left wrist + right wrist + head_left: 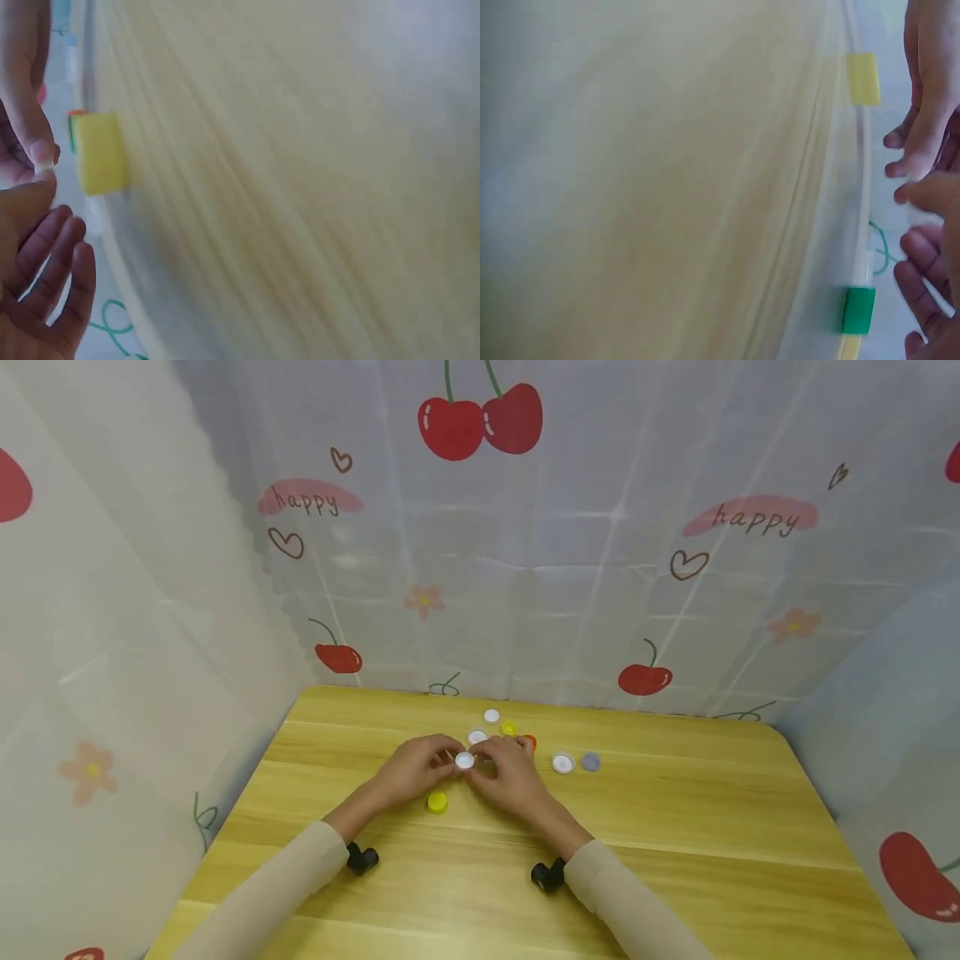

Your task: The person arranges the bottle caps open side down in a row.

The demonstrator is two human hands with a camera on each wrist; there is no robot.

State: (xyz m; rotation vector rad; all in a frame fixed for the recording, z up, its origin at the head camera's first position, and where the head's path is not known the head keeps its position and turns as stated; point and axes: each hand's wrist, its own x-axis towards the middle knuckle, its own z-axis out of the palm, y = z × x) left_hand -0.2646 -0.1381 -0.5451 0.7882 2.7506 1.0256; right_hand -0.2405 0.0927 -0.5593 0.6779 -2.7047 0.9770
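White cap [464, 761], pinched at opposite edges by left hand [417, 767] and right hand [512, 778] above the table [457, 893], seems best steadied with light, even fingertip pressure, lest it tip.

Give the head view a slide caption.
Left hand and right hand hold a round white plastic cap over a yellow wood-grain table.

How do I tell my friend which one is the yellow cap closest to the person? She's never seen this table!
On the wooden table, find where the left hand and right hand nearly meet. Just on the person's side of the left hand's fingers sits a round yellow cap. The other yellow one lies beyond the hands.
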